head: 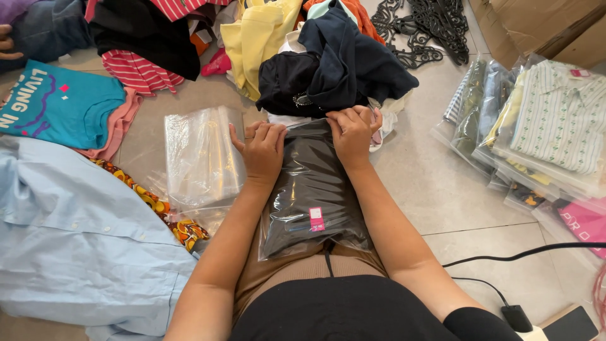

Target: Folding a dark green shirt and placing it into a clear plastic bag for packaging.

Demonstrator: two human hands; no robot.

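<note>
Both hands, left hand (264, 150) and right hand (352, 129), pinch the far edge of the bagged dark garment (312, 189) on her lap, sealing it; next calls for pressing along the strip.

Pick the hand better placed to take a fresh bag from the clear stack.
Left, probably. The left hand rests on the packed bag right beside the clear stack. The right hand is on the bag's far side and would have to cross over.

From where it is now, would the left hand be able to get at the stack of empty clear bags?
Probably yes. The left hand rests on the bagged black garment, right beside the clear bags on the floor; its thumb is nearly at their edge and nothing lies between them.
</note>
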